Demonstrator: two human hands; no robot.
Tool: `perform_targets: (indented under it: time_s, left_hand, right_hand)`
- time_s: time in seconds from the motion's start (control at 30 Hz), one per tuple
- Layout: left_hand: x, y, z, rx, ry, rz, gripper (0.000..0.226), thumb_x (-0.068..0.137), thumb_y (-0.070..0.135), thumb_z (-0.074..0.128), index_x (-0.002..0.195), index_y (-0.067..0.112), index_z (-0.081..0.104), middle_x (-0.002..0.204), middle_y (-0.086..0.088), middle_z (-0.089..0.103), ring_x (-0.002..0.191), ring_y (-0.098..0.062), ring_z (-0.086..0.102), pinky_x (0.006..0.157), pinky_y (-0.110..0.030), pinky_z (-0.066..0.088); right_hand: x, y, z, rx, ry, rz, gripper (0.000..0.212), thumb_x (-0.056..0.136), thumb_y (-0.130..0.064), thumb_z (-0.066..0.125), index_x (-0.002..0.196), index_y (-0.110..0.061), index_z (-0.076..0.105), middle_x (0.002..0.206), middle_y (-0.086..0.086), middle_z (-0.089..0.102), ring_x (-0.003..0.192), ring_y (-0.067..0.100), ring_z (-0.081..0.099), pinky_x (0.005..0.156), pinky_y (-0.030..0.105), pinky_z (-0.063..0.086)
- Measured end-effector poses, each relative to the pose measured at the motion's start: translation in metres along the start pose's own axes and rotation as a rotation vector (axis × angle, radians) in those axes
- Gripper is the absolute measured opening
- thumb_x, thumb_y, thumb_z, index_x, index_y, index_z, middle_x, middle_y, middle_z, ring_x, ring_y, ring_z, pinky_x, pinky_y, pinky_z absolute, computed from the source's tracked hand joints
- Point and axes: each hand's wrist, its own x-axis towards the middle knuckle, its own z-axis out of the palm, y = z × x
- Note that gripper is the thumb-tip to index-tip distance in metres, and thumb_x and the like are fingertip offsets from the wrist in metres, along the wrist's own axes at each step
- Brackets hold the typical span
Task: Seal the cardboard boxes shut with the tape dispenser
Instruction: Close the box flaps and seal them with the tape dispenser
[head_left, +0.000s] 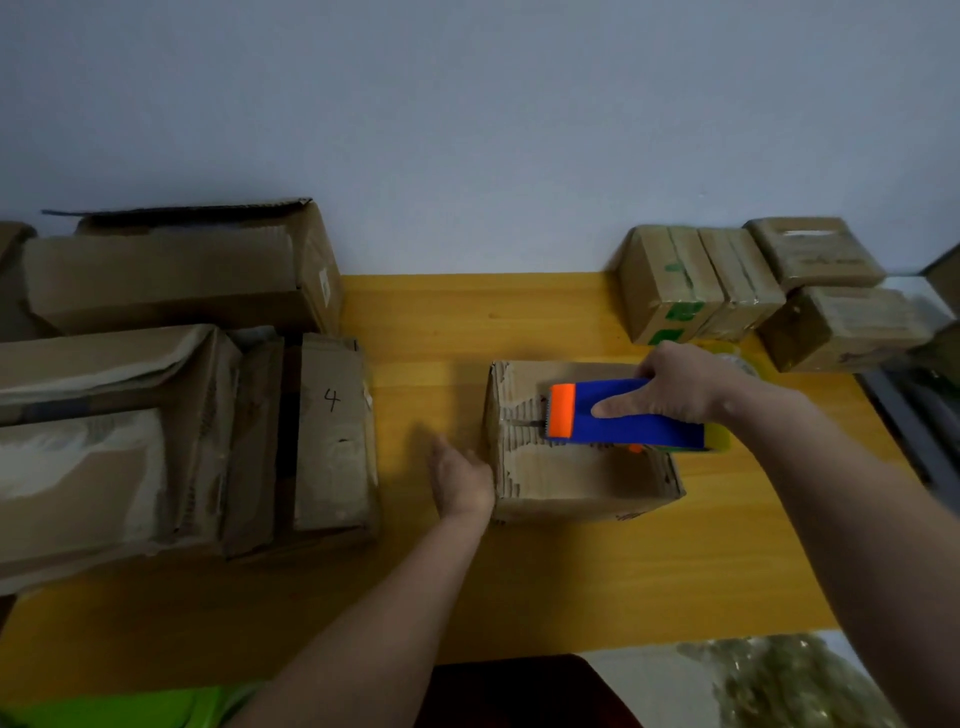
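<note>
The left hand (461, 480) is reaching forward with fingers straight, palm facing right. The right hand (675, 384) is gripping, index finger extended leftward, forearm angled in from the right.

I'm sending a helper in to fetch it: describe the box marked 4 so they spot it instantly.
On the yellow wooden table, look to the cluster of large worn cardboard boxes on the left. The box marked 4 is the rightmost of them, nearest the left hand. It alone carries a handwritten "4" on top.
</note>
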Motion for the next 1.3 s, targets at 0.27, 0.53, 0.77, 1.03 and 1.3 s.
perform_targets:
  time_s: [0.27, 0.53, 0.77, 1.03, 1.3]
  left_hand:
    - [-0.019, -0.002, -0.010, 0.174, -0.591, 0.170, 0.074, 0.091, 0.068, 0.034, 0.152, 0.028, 0.018, 0.156, 0.001, 0.029, 0.136, -0.017, 0.033, 0.100, -0.029, 0.026]
    - [-0.019, 0.024, -0.013, 0.897, -0.258, 0.898, 0.146, 0.054, 0.090, 0.054, 0.143, 0.016, -0.035, 0.145, -0.002, -0.048, 0.134, -0.016, -0.043, 0.111, -0.034, -0.021]
    - [-0.019, 0.032, -0.005, 1.193, -0.209, 0.823, 0.143, 0.059, 0.093, 0.044, 0.143, 0.006, -0.031, 0.147, -0.013, -0.044, 0.134, -0.025, -0.042, 0.118, -0.045, -0.013]
    - [-0.025, 0.038, -0.007, 1.206, -0.250, 0.783, 0.140, 0.061, 0.089, 0.050, 0.142, 0.011, -0.034, 0.147, -0.009, -0.044, 0.135, -0.024, -0.041, 0.116, -0.045, -0.016]
    - [-0.041, 0.060, 0.021, 1.276, -0.168, 0.804, 0.143, 0.057, 0.090, 0.053, 0.141, 0.009, -0.030, 0.144, -0.018, -0.043, 0.133, -0.035, -0.041, 0.110, -0.051, -0.023]
  right_hand:
    - [-0.001, 0.003, -0.002, -0.022, -0.030, -0.002, 0.058, 0.057, -0.077, 0.067, 0.076, -0.023, 0.057, 0.075, -0.002, 0.062, 0.072, 0.016, 0.060, 0.055, 0.027, 0.043]
    - [-0.007, 0.003, -0.004, -0.040, -0.019, -0.040, 0.064, 0.054, -0.082, 0.064, 0.077, -0.023, 0.056, 0.078, -0.002, 0.062, 0.073, 0.015, 0.059, 0.061, 0.029, 0.048]
    - [-0.009, 0.024, -0.013, 0.103, 0.007, -0.105, 0.076, 0.036, -0.088, 0.060, 0.074, -0.022, 0.061, 0.072, -0.003, 0.064, 0.070, 0.013, 0.062, 0.056, 0.026, 0.045]
    - [-0.028, 0.110, -0.047, 0.138, 0.062, 0.022, 0.072, 0.037, -0.081, 0.065, 0.070, -0.017, 0.067, 0.067, -0.002, 0.068, 0.067, 0.013, 0.065, 0.056, 0.026, 0.048]
    - [-0.016, 0.121, -0.035, 0.130, 0.040, 0.009, 0.053, 0.060, -0.068, 0.073, 0.076, -0.018, 0.064, 0.075, 0.001, 0.068, 0.071, 0.015, 0.065, 0.069, 0.032, 0.053]
